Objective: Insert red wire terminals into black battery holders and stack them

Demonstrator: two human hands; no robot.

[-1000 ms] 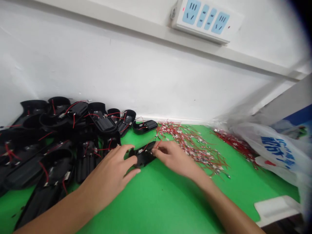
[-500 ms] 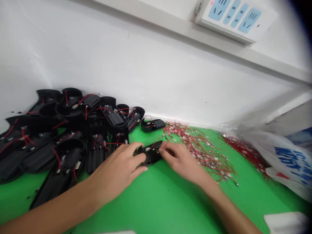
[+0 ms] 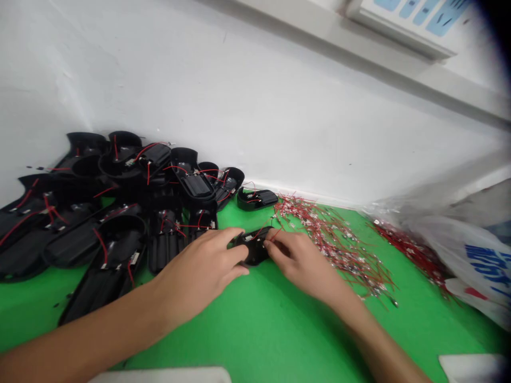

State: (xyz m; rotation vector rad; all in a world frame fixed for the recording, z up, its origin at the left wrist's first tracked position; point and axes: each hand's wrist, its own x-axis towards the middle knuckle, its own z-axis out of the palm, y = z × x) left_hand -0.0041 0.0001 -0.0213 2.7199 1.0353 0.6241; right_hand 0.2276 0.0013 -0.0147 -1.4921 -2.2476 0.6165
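Note:
A black plastic housing (image 3: 256, 250) is between my two hands just above or on the green tabletop; which of these I cannot tell. My left hand (image 3: 205, 266) grips its left end, thumb and fingers curled around the edge. At the right end, my right hand (image 3: 297, 254) has its thumb and forefinger pinched together at a short red wire (image 3: 275, 235), close to the housing's inside. The fingertips partly hide what they hold. A small pale part shows inside the housing near its upper rim.
Many similar black housings (image 3: 106, 287) with red wires are heaped at left. One housing (image 3: 257, 199) lies by the wall. Loose red wires with metal ends (image 3: 331, 239) spread at right, beside more wires (image 3: 411, 255) and a plastic bag (image 3: 451, 244). A power strip (image 3: 407, 21) is above.
The camera view has shifted slightly, so the scene sits a little further right. Both hands stay at the same housing, with only small finger movement.

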